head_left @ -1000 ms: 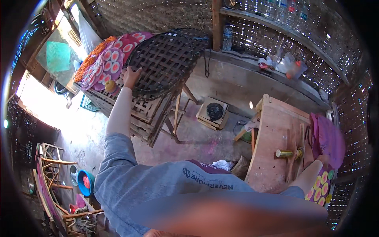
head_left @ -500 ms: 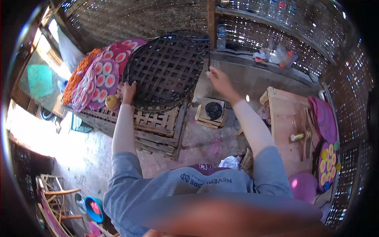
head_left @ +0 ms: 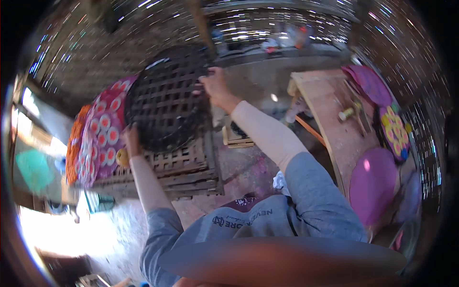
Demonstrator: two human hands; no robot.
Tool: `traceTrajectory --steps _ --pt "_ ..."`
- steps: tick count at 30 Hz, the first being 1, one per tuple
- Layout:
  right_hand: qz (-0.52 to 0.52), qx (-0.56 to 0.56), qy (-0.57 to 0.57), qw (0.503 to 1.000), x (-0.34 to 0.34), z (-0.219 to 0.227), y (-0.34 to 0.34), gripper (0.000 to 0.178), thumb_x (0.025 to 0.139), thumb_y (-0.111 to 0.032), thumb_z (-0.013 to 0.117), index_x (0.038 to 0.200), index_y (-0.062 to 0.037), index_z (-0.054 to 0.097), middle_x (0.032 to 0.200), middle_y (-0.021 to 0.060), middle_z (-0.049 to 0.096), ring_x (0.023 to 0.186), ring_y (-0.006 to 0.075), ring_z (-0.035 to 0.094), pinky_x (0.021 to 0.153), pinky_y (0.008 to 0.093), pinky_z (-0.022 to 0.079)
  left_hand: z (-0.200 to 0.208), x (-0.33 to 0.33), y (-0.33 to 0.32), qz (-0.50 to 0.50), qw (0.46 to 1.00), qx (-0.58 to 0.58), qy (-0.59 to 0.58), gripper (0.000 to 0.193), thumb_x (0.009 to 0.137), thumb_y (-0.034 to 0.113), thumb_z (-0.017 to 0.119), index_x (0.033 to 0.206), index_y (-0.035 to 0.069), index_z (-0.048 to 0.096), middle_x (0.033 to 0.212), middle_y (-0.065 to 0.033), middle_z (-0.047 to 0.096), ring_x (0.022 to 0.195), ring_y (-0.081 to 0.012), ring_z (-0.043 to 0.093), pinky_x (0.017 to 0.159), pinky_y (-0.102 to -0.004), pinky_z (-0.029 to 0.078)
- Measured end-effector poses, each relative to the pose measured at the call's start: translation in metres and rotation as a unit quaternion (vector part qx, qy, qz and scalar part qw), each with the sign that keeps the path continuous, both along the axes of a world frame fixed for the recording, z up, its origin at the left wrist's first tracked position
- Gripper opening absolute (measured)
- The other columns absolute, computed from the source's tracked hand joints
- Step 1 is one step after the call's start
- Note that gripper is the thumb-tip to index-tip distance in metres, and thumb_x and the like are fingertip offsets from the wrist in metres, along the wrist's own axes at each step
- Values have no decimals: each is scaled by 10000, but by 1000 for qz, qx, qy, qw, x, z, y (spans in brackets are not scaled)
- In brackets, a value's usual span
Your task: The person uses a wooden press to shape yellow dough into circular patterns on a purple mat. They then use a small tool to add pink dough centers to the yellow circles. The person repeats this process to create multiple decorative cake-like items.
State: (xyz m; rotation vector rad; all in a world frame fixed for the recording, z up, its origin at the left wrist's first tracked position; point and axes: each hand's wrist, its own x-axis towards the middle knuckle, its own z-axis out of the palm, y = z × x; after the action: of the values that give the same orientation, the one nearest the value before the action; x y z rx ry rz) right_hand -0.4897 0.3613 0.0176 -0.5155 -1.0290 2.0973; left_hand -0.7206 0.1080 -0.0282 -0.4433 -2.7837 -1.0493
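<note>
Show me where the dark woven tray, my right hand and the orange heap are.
Dark woven tray (head_left: 165, 101): head view, middle of its open lattice.
Right hand (head_left: 217, 88): head view, middle of the hand.
Orange heap (head_left: 76, 144): head view, middle of its visible side.

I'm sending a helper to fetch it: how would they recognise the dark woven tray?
Left of the wooden table is a slatted wooden stand. Over its top, between the left hand and the right hand, is the woven tray. Its round, blackish open lattice sets it apart from the red-dotted pink pile beside it.
</note>
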Motion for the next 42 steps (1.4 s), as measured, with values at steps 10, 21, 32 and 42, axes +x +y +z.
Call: traceTrajectory --steps 10,21,32,42 --pt "-100 34 101 989 291 15 -13 457 848 -57 542 1217 -85 274 1026 123 496 868 217 549 606 383 537 79 231 36 -430 588 509 -459 418 922 263 458 1268 30 438 1226 -96 514 1067 -201 518 868 -344 439" --pt "-246 389 -644 612 649 -113 -149 384 706 -258 674 1009 -46 570 1002 101 581 954 247 562 789 375 439 -4 424 135 -446 587 289 -610 411 908 307 469 1181 1 501 1158 -99 558 1063 -215 505 928 -370 400" --pt "-355 391 -639 559 667 -157 -161 214 797 -243 583 907 -59 579 868 131 599 844 294 586 739 395 451 12 440 151 -456 582 285 -610 373 919 278 459 1207 42 483 1171 -82 555 1047 -210 503 905 -375 431" --pt "-523 443 -567 457 649 33 -131 155 856 -162 540 937 -35 577 753 161 600 689 326 596 611 368 467 -26 494 156 -446 459 239 -731 361 913 261 479 1176 18 514 1107 -100 595 961 -221 583 846 -356 477"
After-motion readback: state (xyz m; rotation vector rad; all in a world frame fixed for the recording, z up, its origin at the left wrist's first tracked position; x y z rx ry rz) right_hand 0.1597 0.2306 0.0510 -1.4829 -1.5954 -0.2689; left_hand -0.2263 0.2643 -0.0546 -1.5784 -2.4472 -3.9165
